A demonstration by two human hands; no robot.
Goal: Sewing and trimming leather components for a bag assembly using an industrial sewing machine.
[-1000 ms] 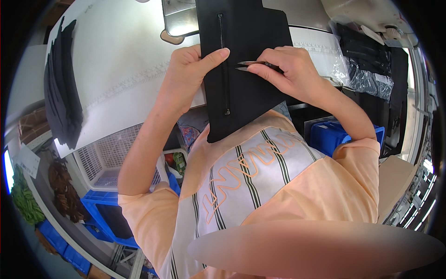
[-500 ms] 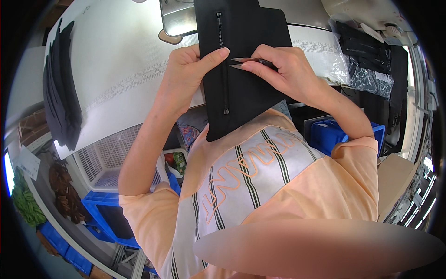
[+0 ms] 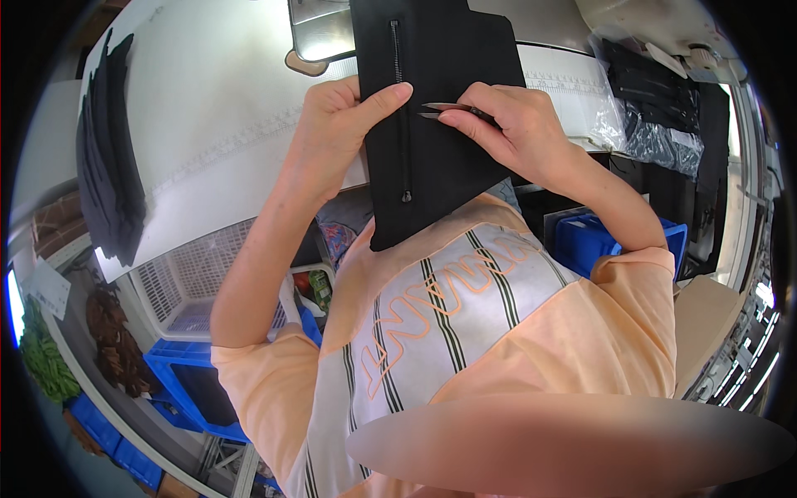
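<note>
A black fabric panel [image 3: 465, 58] hangs in front of me, with a metal zipper [image 3: 397, 51] set lengthwise into it. My left hand [image 3: 353, 112] grips the panel at its left edge, the thumb lying on the zipper about midway and the fingers hidden behind the cloth. Pinched in my right hand [image 3: 519, 124] is a pair of small thread snips [image 3: 440, 106]. Their two pointed blades are apart and aim left toward the zipper, a short way off it, over the panel's face.
Dark fabric pieces [image 3: 112, 158] hang over the white table's left side. Bagged black pieces [image 3: 660, 108] lie at the right. Below the table are a white plastic basket [image 3: 195, 274], a blue crate [image 3: 187, 390] and another blue bin [image 3: 581, 241]. Part of a machine [image 3: 320, 33] stands beyond.
The snips and my right hand have shifted slightly right, a little farther from the zipper. The blade tips are closer together. My left hand and the panel have barely moved.
</note>
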